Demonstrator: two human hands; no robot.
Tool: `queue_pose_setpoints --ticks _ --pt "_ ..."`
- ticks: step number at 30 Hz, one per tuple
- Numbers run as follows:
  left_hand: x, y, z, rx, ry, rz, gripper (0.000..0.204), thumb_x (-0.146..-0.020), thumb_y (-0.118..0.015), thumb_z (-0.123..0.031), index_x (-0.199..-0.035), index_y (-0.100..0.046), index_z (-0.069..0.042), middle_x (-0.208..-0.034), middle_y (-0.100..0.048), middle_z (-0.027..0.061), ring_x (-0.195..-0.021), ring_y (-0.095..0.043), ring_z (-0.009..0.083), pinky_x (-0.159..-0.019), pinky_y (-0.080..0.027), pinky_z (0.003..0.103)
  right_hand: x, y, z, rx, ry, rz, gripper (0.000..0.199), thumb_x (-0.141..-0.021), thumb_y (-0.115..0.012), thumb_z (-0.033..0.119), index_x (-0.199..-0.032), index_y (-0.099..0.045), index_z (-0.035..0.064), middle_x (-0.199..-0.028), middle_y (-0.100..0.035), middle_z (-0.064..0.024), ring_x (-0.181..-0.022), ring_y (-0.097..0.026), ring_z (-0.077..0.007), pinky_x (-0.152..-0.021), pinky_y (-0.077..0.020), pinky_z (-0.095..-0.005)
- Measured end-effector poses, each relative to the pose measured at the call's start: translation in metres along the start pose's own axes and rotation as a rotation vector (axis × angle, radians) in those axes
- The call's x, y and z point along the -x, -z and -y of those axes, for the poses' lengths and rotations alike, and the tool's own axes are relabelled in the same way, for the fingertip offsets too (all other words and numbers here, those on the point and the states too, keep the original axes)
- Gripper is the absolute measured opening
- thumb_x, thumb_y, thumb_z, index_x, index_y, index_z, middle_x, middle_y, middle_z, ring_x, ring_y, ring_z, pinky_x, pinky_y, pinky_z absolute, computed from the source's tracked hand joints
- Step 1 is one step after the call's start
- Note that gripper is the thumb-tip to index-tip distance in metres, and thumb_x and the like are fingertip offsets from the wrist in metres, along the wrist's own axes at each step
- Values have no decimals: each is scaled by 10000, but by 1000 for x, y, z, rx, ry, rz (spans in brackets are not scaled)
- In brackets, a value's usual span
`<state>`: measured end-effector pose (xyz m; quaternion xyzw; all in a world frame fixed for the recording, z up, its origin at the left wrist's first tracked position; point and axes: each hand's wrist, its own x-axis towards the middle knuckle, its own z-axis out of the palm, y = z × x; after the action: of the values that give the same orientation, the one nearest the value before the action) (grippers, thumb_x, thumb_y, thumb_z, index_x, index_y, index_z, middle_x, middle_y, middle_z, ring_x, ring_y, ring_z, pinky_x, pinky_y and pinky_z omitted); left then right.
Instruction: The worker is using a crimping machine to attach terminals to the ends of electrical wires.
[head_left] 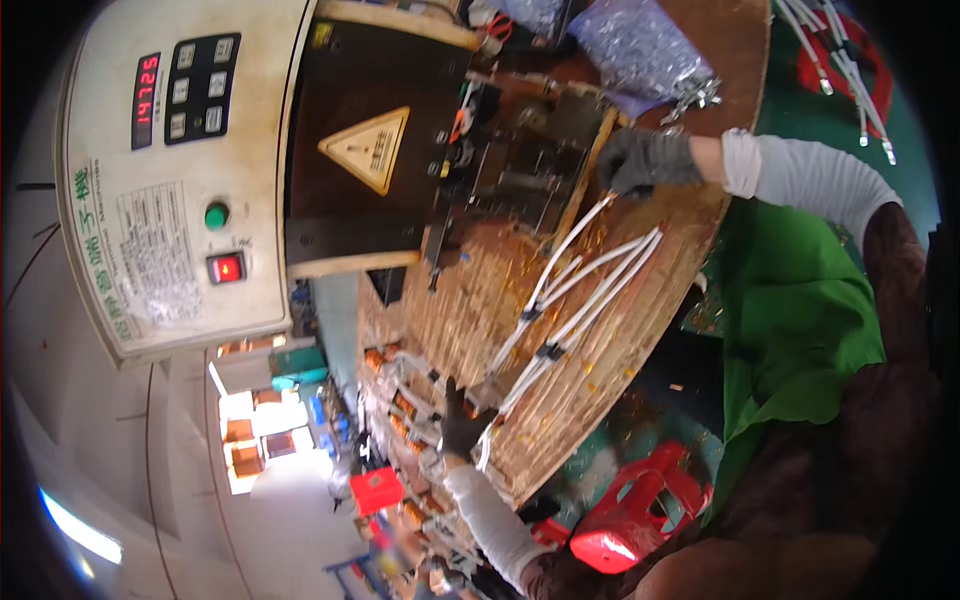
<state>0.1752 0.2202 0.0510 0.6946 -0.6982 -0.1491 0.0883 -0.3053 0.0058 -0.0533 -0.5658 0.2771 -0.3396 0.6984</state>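
My right hand [645,162], in a dark grey glove, is closed on the tip of a white cable [570,243] beside the machine's metal press head [530,185]. That cable belongs to a bundle joined by a black clip [530,314]. A second white cable bundle [592,305], also clipped in black, lies alongside it on the wooden table [610,340]. My left hand [465,420], in a dark glove, is at the bundles' other end with thumb and fingers apart. A small orange-brown part shows between its fingers; whether it touches this is unclear.
The white machine housing [200,200] has a lit red switch and display. A clear plastic bag [645,50] of metal terminals lies at the table edge. Several orange coils [405,405] with white leads lie beyond my left hand. A red plastic stool [640,510] stands below the table.
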Motion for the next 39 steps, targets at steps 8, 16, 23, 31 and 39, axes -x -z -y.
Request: queue_pose_setpoints --ticks 8,16,23,31,39 --pt "-11 0 8 -399 201 -26 580 -563 -807 -272 -1020 -524 -56 -922 -627 163 -874 -610 330 -747 -490 386 -10 16 -7 27 -108 -75 95 -736 -627 65 -826 -628 36 -618 -584 -43 -483 -561 -112 -440 -489 -242" --pt "-3 6 12 -358 181 94 551 -562 -796 -243 -1019 -555 -53 -911 -630 175 -871 -613 325 -756 -495 371 3 3 9 122 -96 -48 79 -759 -610 99 -828 -595 63 -664 -576 -11 -493 -553 -90 -462 -479 -230" --pt "-1 12 9 -319 235 161 566 -543 -787 -241 -1028 -556 -63 -927 -635 169 -887 -613 322 -755 -492 378 -1 3 8 131 -60 -46 101 -762 -609 105 -842 -586 46 -627 -553 -18 -507 -542 -101 -473 -449 -232" --pt "-14 16 -9 -446 266 257 541 -595 -784 -299 -1003 -546 -35 -902 -647 145 -829 -641 264 -713 -499 335 -4 14 23 192 -134 36 132 -810 -596 124 -894 -595 21 -698 -588 -35 -612 -570 -104 -533 -466 -226" --pt "25 15 29 -392 288 182 629 -570 -795 -352 -1081 -521 -110 -950 -633 161 -890 -604 350 -723 -493 415 -18 -15 8 156 -111 91 143 -745 -612 112 -852 -616 17 -663 -595 -28 -570 -565 -84 -495 -474 -219"
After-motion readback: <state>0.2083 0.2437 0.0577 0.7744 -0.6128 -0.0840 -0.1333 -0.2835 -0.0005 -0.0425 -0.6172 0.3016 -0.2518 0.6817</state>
